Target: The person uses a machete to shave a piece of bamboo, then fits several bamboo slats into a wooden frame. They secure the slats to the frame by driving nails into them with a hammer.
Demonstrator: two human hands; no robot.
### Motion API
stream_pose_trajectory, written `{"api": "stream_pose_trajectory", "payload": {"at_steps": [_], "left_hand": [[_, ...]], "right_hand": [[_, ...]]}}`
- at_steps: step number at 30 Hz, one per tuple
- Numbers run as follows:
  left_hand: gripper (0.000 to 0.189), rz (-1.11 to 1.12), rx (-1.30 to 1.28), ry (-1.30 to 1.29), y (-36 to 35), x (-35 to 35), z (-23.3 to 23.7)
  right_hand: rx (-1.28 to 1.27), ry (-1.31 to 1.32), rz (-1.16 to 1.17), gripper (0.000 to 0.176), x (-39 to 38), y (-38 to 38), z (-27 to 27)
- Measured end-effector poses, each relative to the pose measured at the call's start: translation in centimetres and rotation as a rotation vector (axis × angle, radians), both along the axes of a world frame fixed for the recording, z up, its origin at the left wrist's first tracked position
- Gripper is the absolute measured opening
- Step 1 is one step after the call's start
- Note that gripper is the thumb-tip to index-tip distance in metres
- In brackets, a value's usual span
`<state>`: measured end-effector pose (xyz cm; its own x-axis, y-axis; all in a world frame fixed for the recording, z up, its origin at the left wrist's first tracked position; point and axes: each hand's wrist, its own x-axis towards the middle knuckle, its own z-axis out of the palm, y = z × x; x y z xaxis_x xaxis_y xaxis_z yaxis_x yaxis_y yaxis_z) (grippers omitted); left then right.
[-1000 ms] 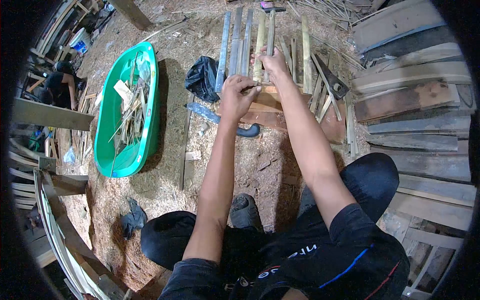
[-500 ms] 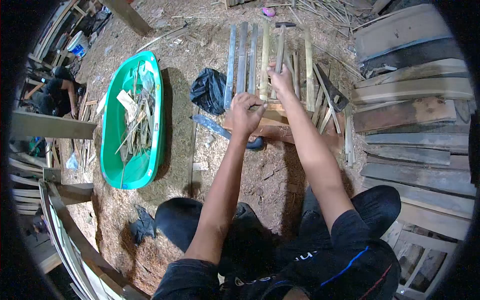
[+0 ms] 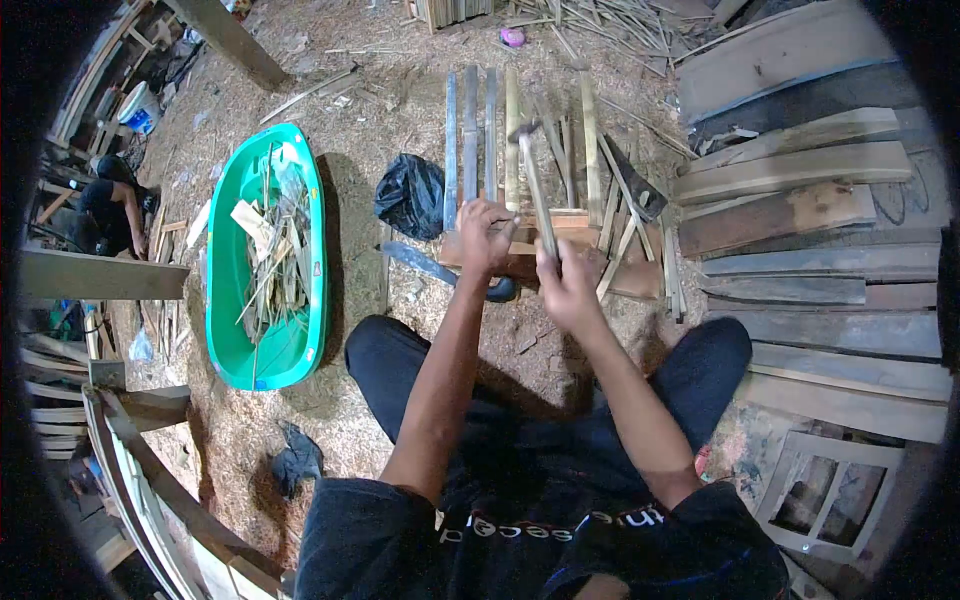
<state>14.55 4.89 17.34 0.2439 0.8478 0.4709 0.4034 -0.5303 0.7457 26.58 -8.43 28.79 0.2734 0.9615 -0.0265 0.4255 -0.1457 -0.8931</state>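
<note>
My right hand (image 3: 568, 290) is wrapped round the wooden handle of a hammer (image 3: 540, 195), whose head points away from me over the slats. My left hand (image 3: 485, 237) is closed in a pinch at the near end of the slats; what its fingertips hold is too small to make out. Several narrow wooden slats (image 3: 470, 130) lie side by side, pointing away from me. Their near ends meet a wooden crosspiece (image 3: 565, 222) beside my left fingers. A large knife (image 3: 420, 262) with a dark curved handle lies just left of and below that hand.
A green plastic tub (image 3: 318, 250) with wood scraps stands at left. A black plastic bag (image 3: 410, 195) lies beside the slats. Boards (image 3: 800, 235) are laid out along the right. A post (image 3: 225, 40) rises at upper left. Another person (image 3: 110, 210) sits at far left.
My right hand has drawn the hammer back toward me, away from over the slats. My left hand keeps its pinch near the crosspiece. The whole view has shifted slightly.
</note>
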Motion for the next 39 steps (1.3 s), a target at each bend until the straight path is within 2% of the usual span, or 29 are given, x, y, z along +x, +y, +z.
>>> {"api": "stream_pose_trajectory", "payload": {"at_steps": [1,4,8,12,15,18,21,24,27,30,31,34,35,39], "left_hand": [[0.013,0.006,0.007,-0.003,0.0,0.1,0.0],[0.015,0.065,0.009,0.014,-0.4,0.2,-0.2],[0.014,0.041,-0.087,-0.024,-0.3,0.3,-0.3],[0.014,0.034,-0.119,-0.031,-0.8,0.2,0.5],[0.014,0.029,-0.119,-0.017,-0.5,0.1,0.3],[0.015,0.031,-0.127,0.002,-0.4,0.1,0.0],[0.016,0.032,-0.118,0.001,-0.3,0.1,-0.5],[0.017,0.039,-0.111,-0.001,-0.4,0.2,-0.5],[0.017,0.033,-0.11,-0.006,-0.3,0.1,-0.5],[0.017,0.026,-0.128,0.003,-0.6,0.1,-0.3],[0.017,0.021,-0.141,0.01,-0.6,0.0,-0.1],[0.018,0.032,-0.149,0.005,-0.6,0.0,-0.2],[0.018,0.04,-0.151,0.0,-0.6,0.0,-0.5],[0.019,0.058,-0.139,0.031,-0.7,0.1,-0.3]], "right_hand": [[0.08,-0.144,0.027,0.03,-0.4,-1.7,-0.3],[-0.031,-0.031,0.046,0.022,-0.3,-4.8,-0.1],[-0.069,-0.067,0.042,0.026,0.3,-7.0,1.7],[-0.019,-0.152,0.113,0.041,1.8,-7.7,-0.1],[-0.114,-0.114,0.124,0.042,1.8,-7.5,0.8],[-0.017,-0.162,0.125,0.041,2.4,-7.3,0.0],[0.093,-0.111,0.105,0.041,2.0,-6.5,3.2],[-0.119,-0.242,0.123,0.04,2.3,-6.6,1.5],[-0.182,-0.21,0.182,0.04,2.8,-6.4,2.2],[0.04,-0.131,0.09,0.04,1.8,-6.0,3.8],[0.057,-0.149,0.082,0.038,1.9,-6.0,2.8],[-0.094,-0.287,0.198,0.037,2.5,-6.6,1.0],[-0.127,-0.25,0.202,0.042,2.8,-6.8,1.0],[0.054,-0.175,0.118,0.045,2.3,-6.8,1.4]]}}
